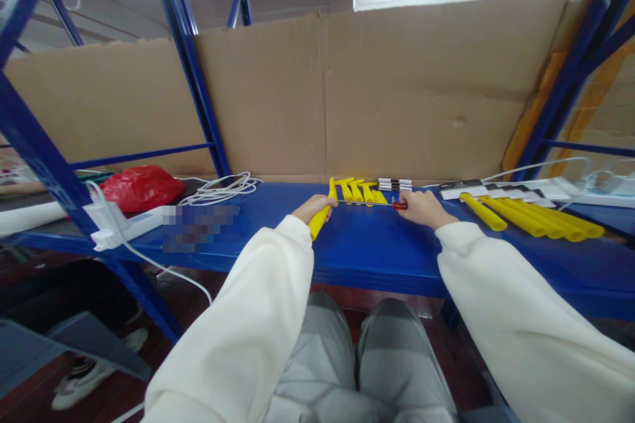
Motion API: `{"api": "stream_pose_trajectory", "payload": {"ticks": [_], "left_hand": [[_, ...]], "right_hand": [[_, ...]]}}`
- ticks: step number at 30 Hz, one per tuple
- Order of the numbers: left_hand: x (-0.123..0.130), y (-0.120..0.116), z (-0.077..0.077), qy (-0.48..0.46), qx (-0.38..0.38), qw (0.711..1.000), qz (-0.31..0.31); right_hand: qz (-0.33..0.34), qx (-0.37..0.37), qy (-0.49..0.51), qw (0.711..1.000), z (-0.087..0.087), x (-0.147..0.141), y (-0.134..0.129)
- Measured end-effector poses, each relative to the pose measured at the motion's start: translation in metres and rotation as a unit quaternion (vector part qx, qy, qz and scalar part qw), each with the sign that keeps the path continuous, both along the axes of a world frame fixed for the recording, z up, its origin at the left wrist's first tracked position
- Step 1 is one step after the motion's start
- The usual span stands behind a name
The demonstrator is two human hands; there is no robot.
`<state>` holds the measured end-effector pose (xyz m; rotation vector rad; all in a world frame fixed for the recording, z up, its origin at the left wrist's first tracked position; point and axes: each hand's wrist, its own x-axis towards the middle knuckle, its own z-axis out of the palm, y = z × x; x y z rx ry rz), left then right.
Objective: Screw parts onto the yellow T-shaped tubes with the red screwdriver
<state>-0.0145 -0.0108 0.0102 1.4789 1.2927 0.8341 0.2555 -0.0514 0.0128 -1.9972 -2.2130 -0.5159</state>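
My left hand [316, 207] is closed around a yellow tube-like piece [320, 223], whose upper end sticks out above the fingers. In my right hand [421, 208] is the red handle of a screwdriver [399, 205]. Its thin shaft points left and reaches the yellow piece; whether the tip is in a screw is too small to tell. Behind the shaft lie several small yellow parts [368, 193]. Next to them is a stack of white and black strips [395, 184], just left of and behind my right hand.
Several yellow tubes [540, 217] with black-and-white ends lie at the right on the blue shelf [377, 251]. At the left are a red plastic bag [141, 188], coiled white cable [218, 190] and a power strip [131, 225]. Cardboard [387, 92] walls the back. Another person's shoe [84, 383] shows lower left.
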Motion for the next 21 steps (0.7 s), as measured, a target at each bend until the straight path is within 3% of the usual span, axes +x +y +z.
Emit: {"api": "stream_pose_trajectory", "payload": {"ticks": [12, 21], "left_hand": [[0.000, -0.001, 0.001, -0.005, 0.009, 1.000, -0.001], [0.003, -0.003, 0.002, -0.032, 0.024, 0.999, 0.003]], "right_hand": [[0.017, -0.014, 0.014, 1.000, -0.001, 0.004, 0.003], [0.130, -0.048, 0.118, 0.983, -0.010, 0.005, 0.015]]}}
